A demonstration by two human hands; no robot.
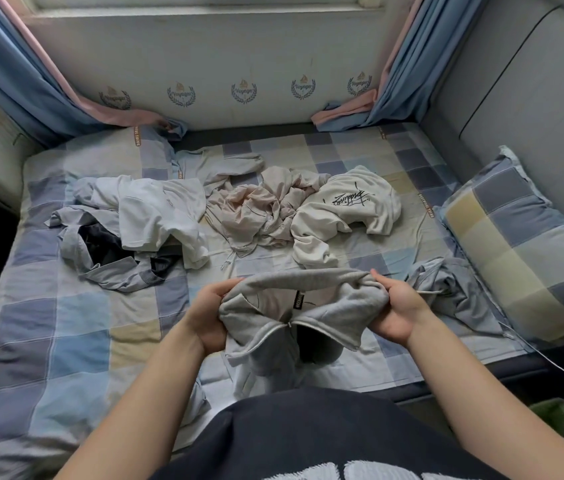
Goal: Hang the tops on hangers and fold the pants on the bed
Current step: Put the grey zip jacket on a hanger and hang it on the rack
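With the held garment as the centre of the dial, the checked bed sheet (65,323) carries the unsorted heap across its far half. At ten o'clock a grey-blue striped shirt (76,244) lies crumpled around a dark garment (100,244), with a white T-shirt (155,216) thrown partly over both at eleven, so nothing there looks sorted yet.

The left hand (209,313) has its fingers curled round the left side of the neck of a grey zip-up hoodie (342,310). The hoodie is lifted just above the near edge of the bed, its body hanging down towards the person. It is held by the collar on both sides, probably to spread the neck and find the shoulders so a hanger can go in. No hanger is in view.

At twelve o'clock sits a crumpled beige garment (256,209), and touching it at one o'clock is a cream sweatshirt (342,206) with a scrawled black print.

The right hand (396,306) grips the hood's other side, with cloth bunched under bent fingers and thumb.

At three o'clock a grey-blue drawstring garment (453,289), possibly pants, lies against the checked pillow (516,244).
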